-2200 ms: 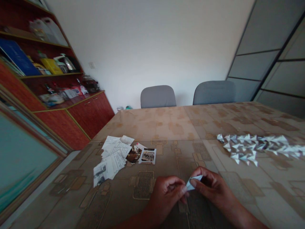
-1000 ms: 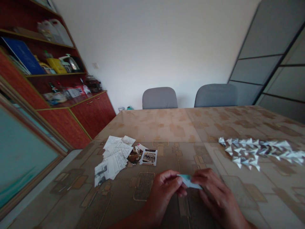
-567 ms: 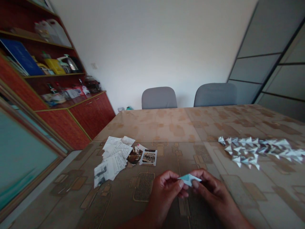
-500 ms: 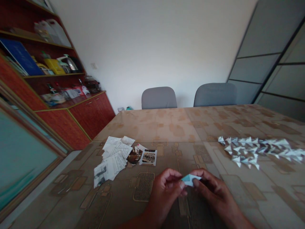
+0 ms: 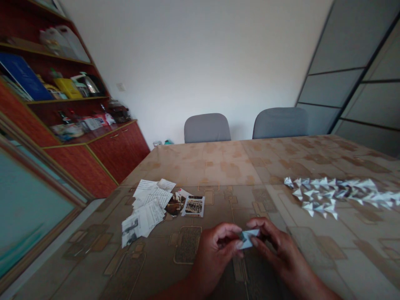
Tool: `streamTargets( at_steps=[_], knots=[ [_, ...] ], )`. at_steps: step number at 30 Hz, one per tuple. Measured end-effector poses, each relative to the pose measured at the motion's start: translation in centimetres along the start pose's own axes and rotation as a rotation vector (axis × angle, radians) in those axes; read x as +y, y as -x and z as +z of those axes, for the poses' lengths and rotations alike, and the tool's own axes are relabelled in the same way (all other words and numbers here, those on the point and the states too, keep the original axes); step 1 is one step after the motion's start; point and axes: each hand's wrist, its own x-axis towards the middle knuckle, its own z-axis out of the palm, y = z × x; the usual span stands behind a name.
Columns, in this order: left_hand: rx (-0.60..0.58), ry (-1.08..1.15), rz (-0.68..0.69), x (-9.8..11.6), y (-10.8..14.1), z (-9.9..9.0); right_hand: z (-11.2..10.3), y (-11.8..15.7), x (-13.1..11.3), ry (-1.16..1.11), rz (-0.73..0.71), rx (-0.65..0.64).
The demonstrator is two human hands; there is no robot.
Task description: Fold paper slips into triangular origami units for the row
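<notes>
We see both hands meeting low centre over the bench [image 5: 218, 166]. Left hand [image 5: 218, 250] and right hand [image 5: 275, 250] each pinch one end of a small folded paper piece [image 5: 249, 238], fingers narrow around it, held just above the bench surface. Its long axis runs roughly left-right between the two hands, so neither is nearer; the grip is shared. A row of folded paper triangles [image 5: 337, 193] lies well apart to the right, on the right hand's side. Cut paper slips and photo clippings [image 5: 156, 206] lie to the left, nearer the left hand. Two grey chairs [image 5: 243, 125] at the far edge.
</notes>
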Motion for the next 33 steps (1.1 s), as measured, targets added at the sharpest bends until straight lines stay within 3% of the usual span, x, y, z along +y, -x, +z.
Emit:
streamTargets(
  at_steps=[13,19,33],
  knots=[
    [-0.045,0.024,-0.001,0.1,0.2,-0.2,-0.4,-0.1,0.3,-0.140,0.035,-0.117],
    [-0.063,0.067,-0.019,0.3,0.1,-0.2,-0.6,-0.1,1.0,-0.218,0.066,-0.121],
    [-0.091,0.187,-0.011,-0.2,0.2,-0.3,-0.6,-0.5,0.2,-0.255,0.051,-0.094]
  ],
)
